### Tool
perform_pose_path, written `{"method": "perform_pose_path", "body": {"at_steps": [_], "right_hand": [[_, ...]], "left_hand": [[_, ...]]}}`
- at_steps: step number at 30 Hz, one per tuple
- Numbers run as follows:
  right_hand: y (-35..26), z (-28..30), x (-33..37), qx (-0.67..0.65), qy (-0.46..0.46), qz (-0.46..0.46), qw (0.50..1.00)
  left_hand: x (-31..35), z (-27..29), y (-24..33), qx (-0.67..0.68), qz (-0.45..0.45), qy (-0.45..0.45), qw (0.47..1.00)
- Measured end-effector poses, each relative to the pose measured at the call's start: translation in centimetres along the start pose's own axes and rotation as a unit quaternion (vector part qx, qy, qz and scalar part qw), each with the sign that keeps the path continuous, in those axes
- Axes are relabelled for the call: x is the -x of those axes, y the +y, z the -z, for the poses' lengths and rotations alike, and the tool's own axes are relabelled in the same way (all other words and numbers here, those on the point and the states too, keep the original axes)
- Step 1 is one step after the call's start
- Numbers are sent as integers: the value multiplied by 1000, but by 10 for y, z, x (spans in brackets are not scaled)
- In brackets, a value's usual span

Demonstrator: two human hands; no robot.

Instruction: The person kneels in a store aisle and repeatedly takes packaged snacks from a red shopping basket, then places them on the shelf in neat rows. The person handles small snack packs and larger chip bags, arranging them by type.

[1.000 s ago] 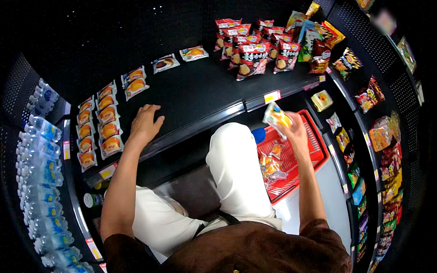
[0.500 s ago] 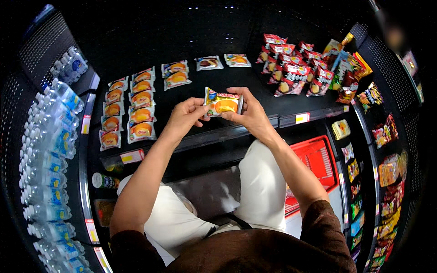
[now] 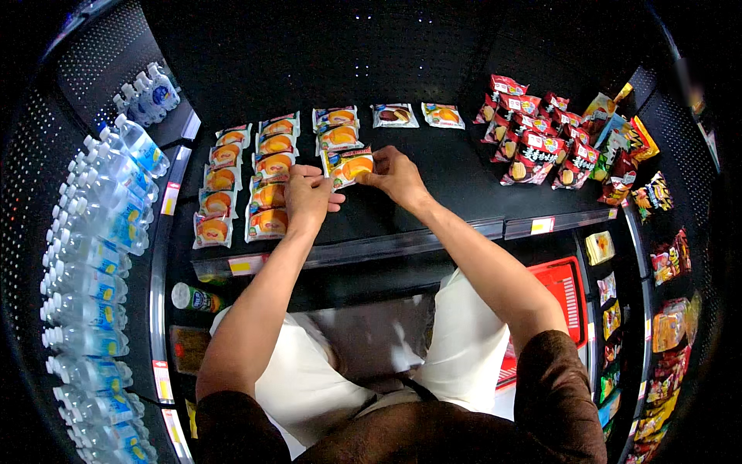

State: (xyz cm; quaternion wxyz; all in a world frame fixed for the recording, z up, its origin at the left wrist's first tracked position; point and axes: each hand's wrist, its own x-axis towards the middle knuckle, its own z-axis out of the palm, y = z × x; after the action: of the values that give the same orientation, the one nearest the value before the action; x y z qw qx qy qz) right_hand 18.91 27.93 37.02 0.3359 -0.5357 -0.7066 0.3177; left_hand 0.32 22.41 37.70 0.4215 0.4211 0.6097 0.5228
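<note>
A packaged bun (image 3: 349, 168) in a clear and yellow wrapper is at the front end of the third column on the black shelf (image 3: 448, 182). My right hand (image 3: 396, 179) grips its right side between thumb and fingers. At its lower left, my left hand (image 3: 308, 199) has its fingers apart; whether they touch the wrapper I cannot tell. Two like buns (image 3: 338, 136) lie just behind it. The left hand partly covers the neighbouring column of buns (image 3: 268, 196), and another column (image 3: 219, 179) runs along the far left of the shelf.
Farther back lie a dark-filled bun pack (image 3: 394, 116) and a single bun (image 3: 443, 115). Red snack bags (image 3: 533, 155) are heaped at the right. Water bottles (image 3: 97, 263) line the left side. A red basket (image 3: 568, 298) sits below the shelf edge, near my right arm.
The bun has moved from above the shelf's front to the end of the third column. My left hand's fingers have come away from its front; my right hand keeps its grip. The view has shifted.
</note>
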Motion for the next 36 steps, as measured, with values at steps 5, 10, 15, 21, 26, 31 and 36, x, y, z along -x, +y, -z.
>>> {"method": "perform_pose_path", "body": {"at_steps": [5, 10, 15, 21, 26, 31, 36], "right_hand": [[4, -17, -15, 8, -23, -3, 1000], [7, -24, -21, -24, -22, -26, 999], [14, -31, -28, -35, -3, -25, 999], [25, -36, -37, -28, 18, -13, 999], [25, -39, -38, -42, 4, -14, 999], [26, -32, -34, -47, 6, -15, 999], [26, -19, -30, -53, 20, 15, 998]], "left_hand": [[-30, 4, -29, -37, -30, -15, 999], [-40, 1, -30, -100, -20, -11, 995], [-49, -4, -35, -110, -34, 29, 993], [-70, -5, -56, -135, -65, 39, 988], [-86, -3, -77, -183, -95, 58, 977], [-73, -6, -60, -226, -95, 46, 968], [-45, -6, -34, -367, -276, 112, 881]]}}
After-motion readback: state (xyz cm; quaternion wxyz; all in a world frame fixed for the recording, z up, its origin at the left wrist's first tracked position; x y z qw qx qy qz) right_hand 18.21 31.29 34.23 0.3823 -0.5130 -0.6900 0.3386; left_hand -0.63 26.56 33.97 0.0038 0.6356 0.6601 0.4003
